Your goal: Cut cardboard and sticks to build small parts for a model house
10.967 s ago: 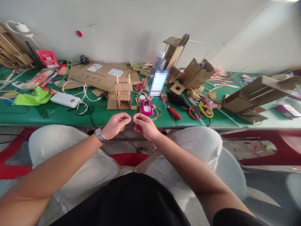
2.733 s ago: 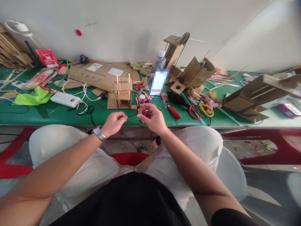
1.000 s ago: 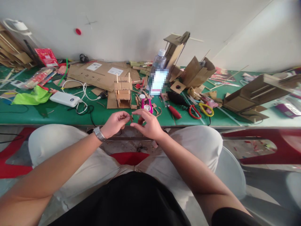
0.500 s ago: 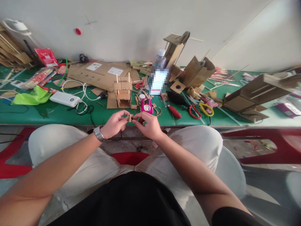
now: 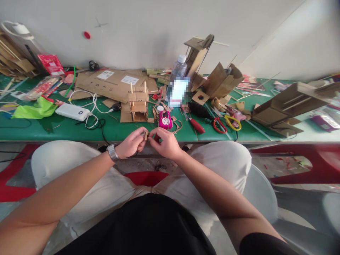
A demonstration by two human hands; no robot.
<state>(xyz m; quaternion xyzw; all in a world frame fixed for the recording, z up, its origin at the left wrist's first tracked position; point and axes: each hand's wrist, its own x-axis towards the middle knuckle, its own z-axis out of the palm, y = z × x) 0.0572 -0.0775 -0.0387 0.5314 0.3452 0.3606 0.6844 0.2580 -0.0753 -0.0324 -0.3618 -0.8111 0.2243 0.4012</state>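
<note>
A small piece of cardboard (image 5: 146,136) is pinched in my left hand (image 5: 132,142), just past the table's front edge. My right hand (image 5: 165,142) is closed in a pinch at the right side of that piece; its fingertips meet the cardboard, and anything finer between them is too small to make out. Straight beyond my hands stands a little cardboard structure with wooden sticks (image 5: 138,104). A bright pink object with a white cartoon face (image 5: 165,121) lies just beyond my right hand.
Red-handled scissors (image 5: 220,125), yellow-handled scissors (image 5: 233,123) and a red-handled tool (image 5: 197,125) lie to the right. A white power bank (image 5: 73,112) with cables is on the left. Behind are flat cardboard (image 5: 106,86), a bottle (image 5: 178,71) and a large cardboard build (image 5: 287,102).
Both hands have come slightly down towards me with the cardboard piece. The piece has turned a little, and my left fingers have closed further around it.
</note>
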